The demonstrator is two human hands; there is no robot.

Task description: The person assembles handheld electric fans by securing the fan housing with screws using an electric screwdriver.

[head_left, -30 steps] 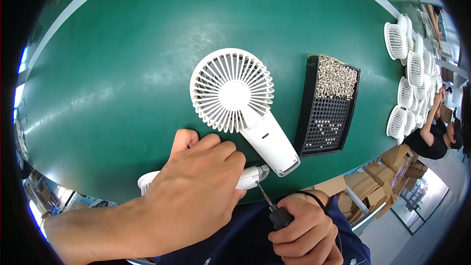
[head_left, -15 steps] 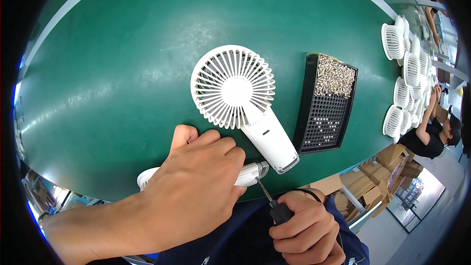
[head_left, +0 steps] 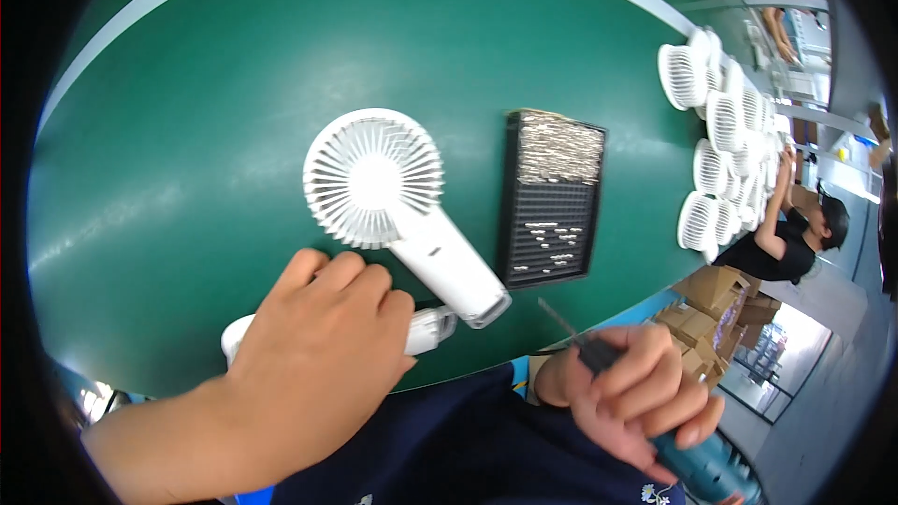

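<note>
My left hand (head_left: 323, 346) is closed over a white handheld fan (head_left: 428, 331) at the table's near edge. Most of that fan is hidden under the hand; its handle end sticks out to the right. At the lower right, my right hand (head_left: 636, 388) grips an electric screwdriver (head_left: 706, 469) with a teal body and dark nose. Its thin bit points up and left, apart from the fan. A second white handheld fan (head_left: 374, 183) lies just beyond my left hand, its handle slanting toward me. Beside it is a black screw tray (head_left: 510, 215) holding many small screws (head_left: 561, 145).
Several white fans (head_left: 687, 75) are heaped along the right side of the green table (head_left: 234, 65). Past them sits a person in black (head_left: 781, 248) with arms at the heap. Cardboard boxes (head_left: 687, 323) stand off the table at the right.
My right hand has drawn the screwdriver right, away from the fan's handle end, and its teal body now shows. The view has shifted, so the table things sit further left.
</note>
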